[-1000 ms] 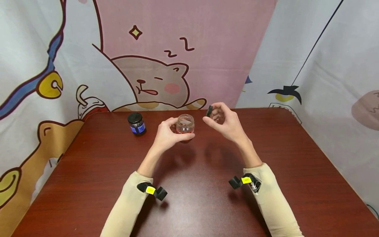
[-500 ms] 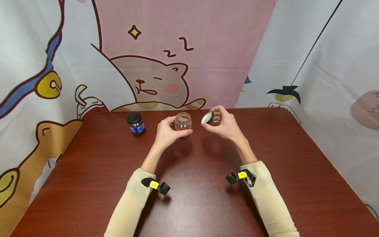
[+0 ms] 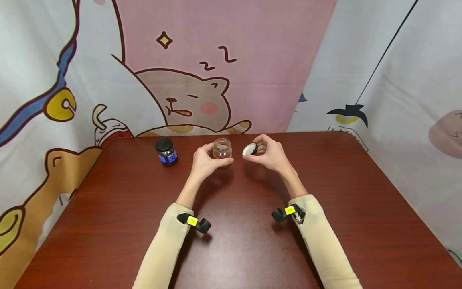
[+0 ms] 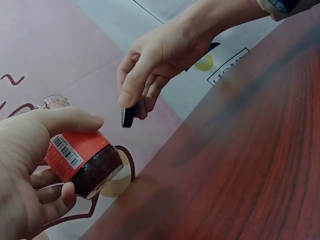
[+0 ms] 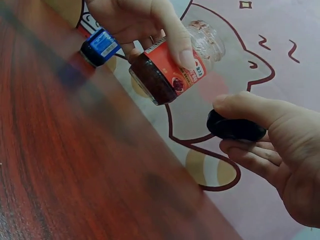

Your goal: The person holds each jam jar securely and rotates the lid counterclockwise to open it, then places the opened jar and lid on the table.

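My left hand (image 3: 205, 162) grips an uncapped glass jar (image 5: 160, 75) with a red label and dark contents in its lower part. Its thumb lies across the label, and the mouth of the jar points up in the head view. Just to the right, my right hand (image 3: 271, 154) pinches a black lid (image 5: 235, 127) by the rim between thumb and fingers. In the head view the white underside of the lid (image 3: 250, 149) shows, tilted toward the jar. A small space separates lid and jar.
A second jar (image 3: 167, 151), with a black lid and a blue label, stands upright on the brown table (image 3: 231, 241), left of my left hand. Behind the table hangs a printed curtain (image 3: 270, 60).
Both hands have come down and slightly closer to the table. My right hand has shifted left and turned the lid, so its white underside now shows.
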### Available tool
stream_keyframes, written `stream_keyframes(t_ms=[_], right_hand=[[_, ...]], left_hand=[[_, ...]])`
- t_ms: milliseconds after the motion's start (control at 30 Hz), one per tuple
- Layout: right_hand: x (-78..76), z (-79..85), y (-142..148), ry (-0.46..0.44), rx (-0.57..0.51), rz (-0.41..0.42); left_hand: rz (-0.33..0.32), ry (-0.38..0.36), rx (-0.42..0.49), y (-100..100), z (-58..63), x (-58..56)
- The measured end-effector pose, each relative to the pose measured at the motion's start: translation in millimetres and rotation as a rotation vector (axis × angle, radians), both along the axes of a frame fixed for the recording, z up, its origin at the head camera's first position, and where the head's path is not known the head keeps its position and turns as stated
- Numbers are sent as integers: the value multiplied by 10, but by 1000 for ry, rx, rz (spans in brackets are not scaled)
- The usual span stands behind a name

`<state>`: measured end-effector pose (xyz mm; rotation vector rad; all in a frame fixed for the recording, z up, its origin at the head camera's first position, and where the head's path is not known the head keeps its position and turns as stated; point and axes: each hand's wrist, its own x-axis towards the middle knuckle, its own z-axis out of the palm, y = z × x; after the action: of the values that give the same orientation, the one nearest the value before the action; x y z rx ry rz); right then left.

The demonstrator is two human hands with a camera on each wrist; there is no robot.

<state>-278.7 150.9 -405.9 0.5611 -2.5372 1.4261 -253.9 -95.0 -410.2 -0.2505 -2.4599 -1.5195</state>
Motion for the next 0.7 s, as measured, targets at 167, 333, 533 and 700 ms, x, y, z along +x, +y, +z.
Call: stream_keyframes(t_ms=[167, 333, 533, 700], right_hand=[[-76, -98, -2, 27, 93, -31], [-142, -174, -11, 98, 191, -49], [-186, -277, -6, 108, 236, -67], [-222, -353, 6, 81, 263, -78]], left_hand=[[10, -19, 5, 13, -58, -47], [23, -29, 11, 27, -125, -111], [44, -51, -13, 43, -174, -159], [59, -64, -16, 59, -218, -189]])
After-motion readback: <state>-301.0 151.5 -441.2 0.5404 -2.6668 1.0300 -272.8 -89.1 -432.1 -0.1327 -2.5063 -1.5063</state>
